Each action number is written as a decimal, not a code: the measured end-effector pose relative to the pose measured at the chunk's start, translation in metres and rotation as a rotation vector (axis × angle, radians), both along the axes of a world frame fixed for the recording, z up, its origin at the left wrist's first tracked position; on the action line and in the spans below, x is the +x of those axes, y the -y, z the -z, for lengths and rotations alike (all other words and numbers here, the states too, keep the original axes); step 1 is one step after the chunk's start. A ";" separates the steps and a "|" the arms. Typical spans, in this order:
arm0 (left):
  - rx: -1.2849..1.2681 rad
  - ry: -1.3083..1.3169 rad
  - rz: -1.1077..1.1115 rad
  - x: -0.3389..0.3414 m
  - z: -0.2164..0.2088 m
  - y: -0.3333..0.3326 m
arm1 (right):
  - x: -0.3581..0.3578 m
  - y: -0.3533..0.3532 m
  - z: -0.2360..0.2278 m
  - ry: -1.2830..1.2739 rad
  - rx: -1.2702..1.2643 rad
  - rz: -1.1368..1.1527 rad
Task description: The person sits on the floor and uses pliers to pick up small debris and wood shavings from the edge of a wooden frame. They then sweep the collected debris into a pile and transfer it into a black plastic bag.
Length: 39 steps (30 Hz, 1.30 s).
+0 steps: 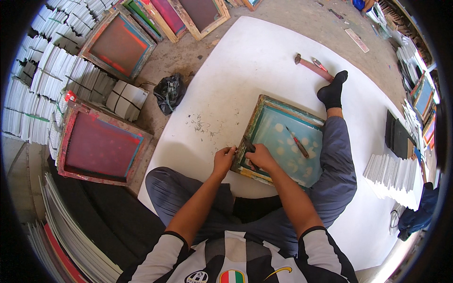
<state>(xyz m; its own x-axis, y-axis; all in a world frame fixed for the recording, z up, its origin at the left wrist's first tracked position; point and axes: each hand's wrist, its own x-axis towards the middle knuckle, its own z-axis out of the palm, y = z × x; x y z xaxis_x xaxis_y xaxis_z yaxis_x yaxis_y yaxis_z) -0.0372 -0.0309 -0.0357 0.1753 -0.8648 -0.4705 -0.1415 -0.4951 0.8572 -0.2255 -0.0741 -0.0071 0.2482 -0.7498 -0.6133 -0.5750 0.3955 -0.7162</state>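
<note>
Your left hand point(223, 162) meets the near part of the left rail of a wooden printing screen point(290, 109), its fingers narrowed to a pinch; you cannot tell whether they hold anything small. Your right hand point(262, 158) arches over the same rail, fingers curled around a dark hand tool point(246, 144), its kind unclear. The screen lies tilted in plan between your legs on a white sheet point(203, 85). Your right leg point(337, 151) borders its right edge, leaving little room there. The widest room runs leftward from the left rail to the sheet's edge, dotted with small dark scraps point(203, 126); a black plastic bag point(170, 93) sits at that edge. A screwdriver point(299, 145) rests on the blue mesh, within the rails. Beyond the far rail, open sheet extends to a hammer point(314, 69) near your socked right foot point(333, 89).
</note>
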 end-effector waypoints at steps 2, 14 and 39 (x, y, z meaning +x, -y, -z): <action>-0.030 0.022 0.001 0.001 0.003 -0.003 | 0.004 -0.002 -0.010 -0.162 -0.154 -0.123; 0.107 -0.348 -0.250 0.008 -0.032 0.020 | 0.010 -0.005 -0.042 -0.290 -0.403 -0.447; -0.153 0.185 0.055 -0.012 -0.003 0.004 | -0.003 0.006 -0.021 0.348 0.261 0.199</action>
<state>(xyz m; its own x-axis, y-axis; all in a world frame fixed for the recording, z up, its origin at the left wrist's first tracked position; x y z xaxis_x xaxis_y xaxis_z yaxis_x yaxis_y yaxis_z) -0.0492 -0.0349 -0.0324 0.1967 -0.9341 -0.2979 -0.3264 -0.3489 0.8785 -0.2289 -0.0801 0.0141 0.3397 -0.6353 -0.6936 -0.2135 0.6661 -0.7147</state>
